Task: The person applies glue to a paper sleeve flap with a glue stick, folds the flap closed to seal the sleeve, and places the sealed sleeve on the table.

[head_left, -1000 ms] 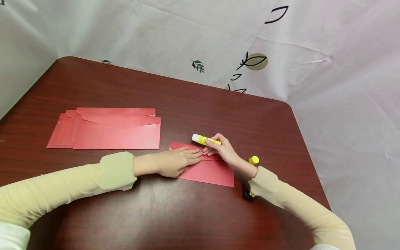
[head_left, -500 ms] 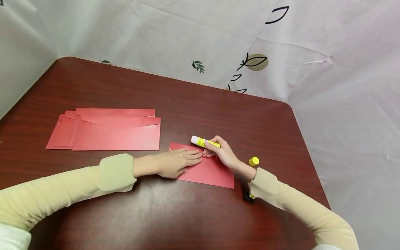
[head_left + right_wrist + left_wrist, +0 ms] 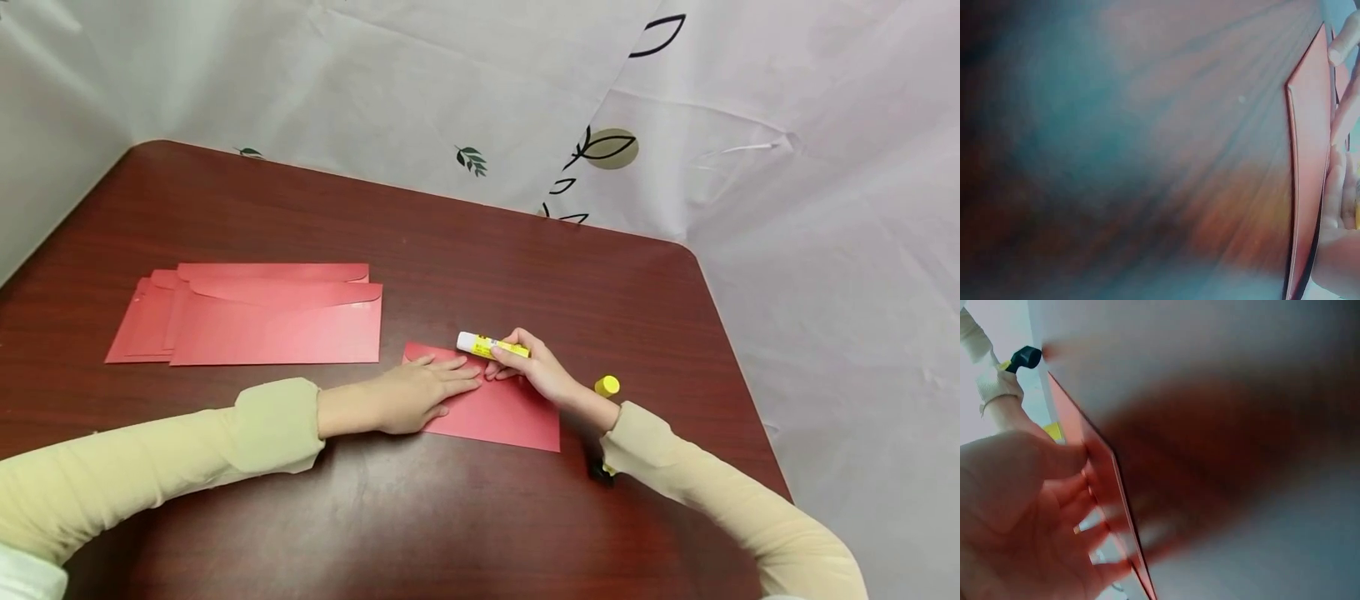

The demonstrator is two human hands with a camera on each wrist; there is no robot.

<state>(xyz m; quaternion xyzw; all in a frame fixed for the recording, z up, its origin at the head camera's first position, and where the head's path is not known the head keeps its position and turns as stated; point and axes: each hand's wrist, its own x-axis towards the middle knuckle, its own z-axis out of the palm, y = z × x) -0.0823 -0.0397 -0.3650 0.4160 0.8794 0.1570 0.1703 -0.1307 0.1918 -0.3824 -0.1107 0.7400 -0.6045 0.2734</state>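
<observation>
A red envelope lies on the table, its flap folded over at the far side. My left hand rests on its left part with the fingers straight and spread. Against the flap, beside the left fingertips, my right hand touches the paper with its lower fingers. Between thumb and forefinger it holds a yellow glue stick, white end pointing left. In the left wrist view the left palm shows, fingertips on the envelope. The right wrist view catches the envelope's edge and the right hand.
Several red envelopes lie overlapping at the left of the dark wooden table. A yellow cap stands right of the right hand. Beside the right cuff, a black and yellow object is partly hidden. A patterned white sheet hangs behind.
The glue stick in my right hand has dipped slightly toward the envelope. The left hand stays on the paper, and the head view has shifted a little.
</observation>
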